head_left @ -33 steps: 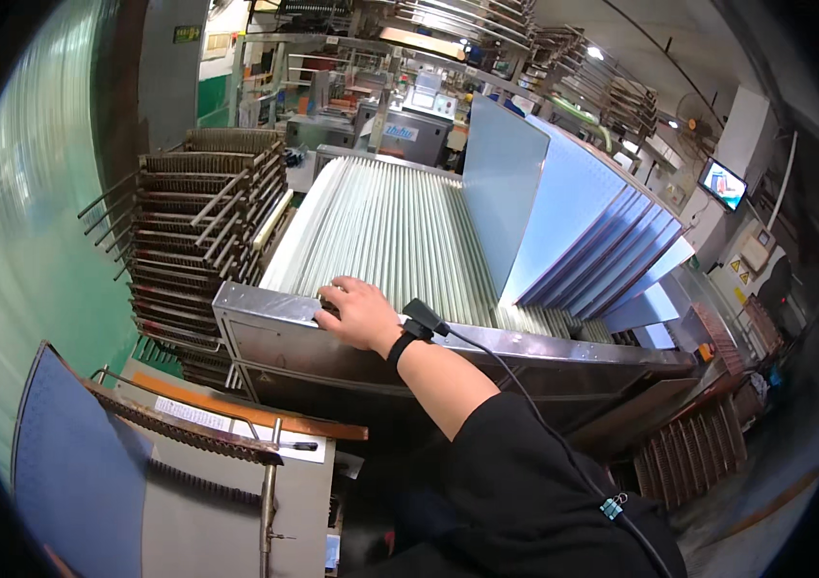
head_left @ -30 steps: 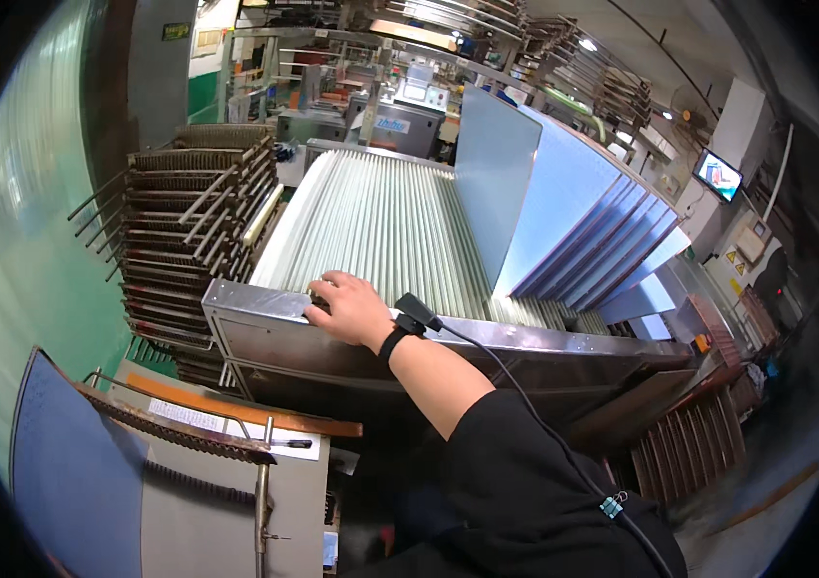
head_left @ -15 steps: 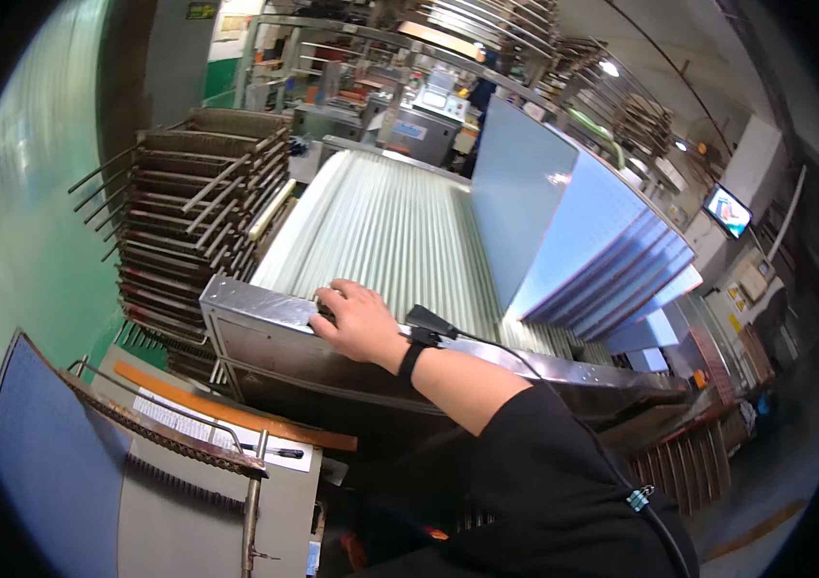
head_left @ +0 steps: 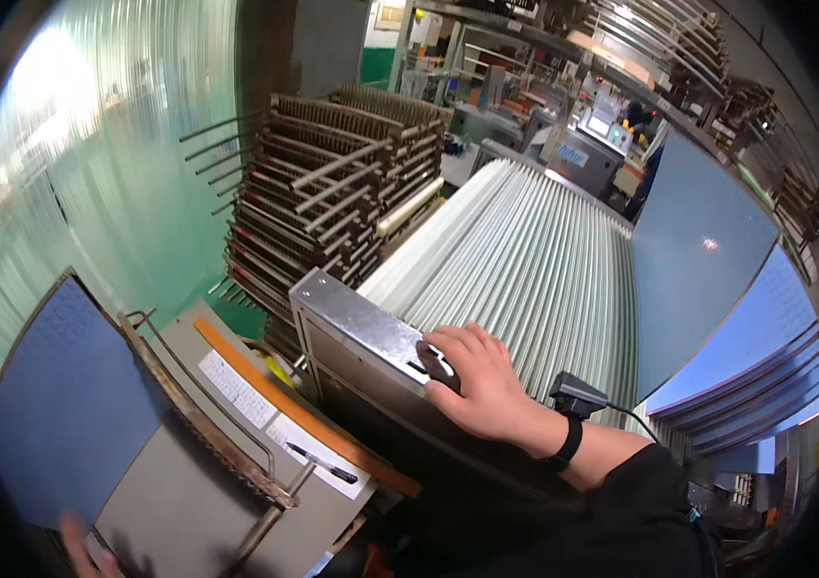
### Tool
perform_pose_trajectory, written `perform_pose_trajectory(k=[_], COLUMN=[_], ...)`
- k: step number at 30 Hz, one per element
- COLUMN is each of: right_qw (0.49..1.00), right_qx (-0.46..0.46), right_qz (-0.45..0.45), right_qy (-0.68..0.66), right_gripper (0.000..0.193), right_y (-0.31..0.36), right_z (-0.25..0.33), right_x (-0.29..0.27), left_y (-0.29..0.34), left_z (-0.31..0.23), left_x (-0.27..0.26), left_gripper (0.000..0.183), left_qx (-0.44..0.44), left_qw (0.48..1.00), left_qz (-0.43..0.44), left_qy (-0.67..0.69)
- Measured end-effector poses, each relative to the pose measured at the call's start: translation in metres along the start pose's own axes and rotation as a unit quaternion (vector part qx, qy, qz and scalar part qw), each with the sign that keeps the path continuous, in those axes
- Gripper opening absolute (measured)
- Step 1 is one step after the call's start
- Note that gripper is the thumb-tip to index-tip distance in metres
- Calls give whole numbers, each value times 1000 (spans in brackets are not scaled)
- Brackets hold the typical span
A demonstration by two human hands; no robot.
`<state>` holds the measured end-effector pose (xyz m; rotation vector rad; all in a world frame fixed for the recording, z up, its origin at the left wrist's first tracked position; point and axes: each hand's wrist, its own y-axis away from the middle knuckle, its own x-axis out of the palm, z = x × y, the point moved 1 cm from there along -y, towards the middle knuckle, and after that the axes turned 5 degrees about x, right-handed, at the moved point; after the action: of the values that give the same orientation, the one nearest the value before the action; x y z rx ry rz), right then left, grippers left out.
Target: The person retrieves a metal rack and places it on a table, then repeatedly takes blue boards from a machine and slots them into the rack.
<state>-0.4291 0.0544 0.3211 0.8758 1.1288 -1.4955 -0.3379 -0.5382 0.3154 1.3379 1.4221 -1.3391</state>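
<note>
My right hand [head_left: 486, 385] lies over the near metal edge [head_left: 356, 313] of a conveyor-like bed of pale ridged rows [head_left: 515, 260]. Its fingers curl around a small dark piece [head_left: 436, 364] at that edge, which the hand partly covers. At the lower left rim, my left hand [head_left: 87, 554] shows only blurred, separated fingers. They are close to the bottom corner of a large blue panel [head_left: 72, 395]; whether they touch it I cannot tell. That panel leans by a toothed metal bar [head_left: 202, 424]. Several blue panels [head_left: 746, 347] stand upright in the bed's right part.
Beyond the left end of the bed stands a tall stack of metal racks [head_left: 323, 193] with protruding rods. An orange strip [head_left: 284, 400], written sheets [head_left: 236, 388] and a black pen [head_left: 323, 462] lie on a grey surface [head_left: 188, 491]. Translucent strip curtains [head_left: 140, 173] hang at left.
My view has swung left, so the bed and racks appear farther right. My left hand has come into sight at the lower left. My right hand remains at the metal edge.
</note>
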Motion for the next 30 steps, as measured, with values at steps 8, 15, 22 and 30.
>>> perform_pose_trajectory(k=[8, 15, 22, 30], right_qw=[992, 996, 990, 822], right_qx=[-118, -87, -76, -111], right_qz=[-21, 5, -122, -559], right_qy=[-47, -19, 3, -29], right_gripper=[46, 50, 62, 48], right_y=[-3, 13, 39, 157], right_z=[-6, -28, -7, -83], right_x=[8, 12, 12, -144], left_y=[69, 89, 140, 137], left_z=[-64, -74, -62, -78], left_x=[12, 59, 70, 74], left_gripper=[55, 33, 17, 27], left_qx=[42, 114, 88, 85], left_qw=[973, 990, 971, 966], left_qz=[200, -61, -216, -242], left_qy=[105, -55, -56, -45])
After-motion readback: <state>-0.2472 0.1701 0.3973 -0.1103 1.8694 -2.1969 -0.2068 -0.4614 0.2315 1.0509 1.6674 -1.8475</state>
